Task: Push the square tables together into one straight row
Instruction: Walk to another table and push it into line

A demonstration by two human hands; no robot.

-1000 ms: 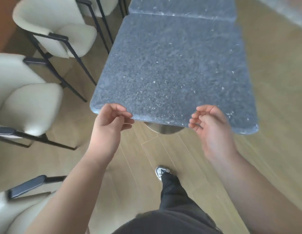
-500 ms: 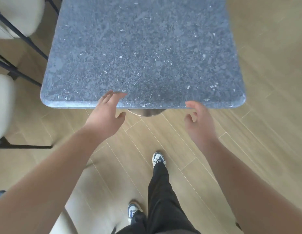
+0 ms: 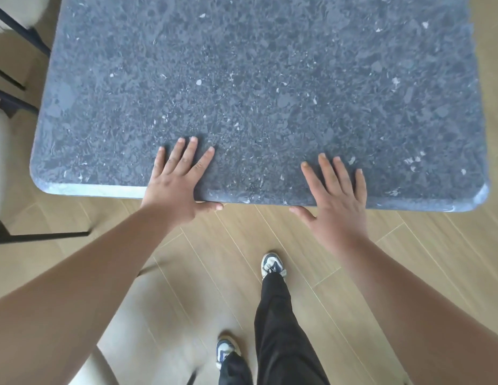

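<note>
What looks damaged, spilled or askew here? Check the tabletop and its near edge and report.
Nothing stands out. The dark speckled tabletop looks whole and bare, its pale flecks part of the stone pattern. The left hand and right hand lie flat at its near edge, thumbs below the rim.

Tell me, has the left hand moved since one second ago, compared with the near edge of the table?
Yes. The left hand went forward over the table near edge; its straight fingers now lie flat on the top instead of curling below that edge.
</note>
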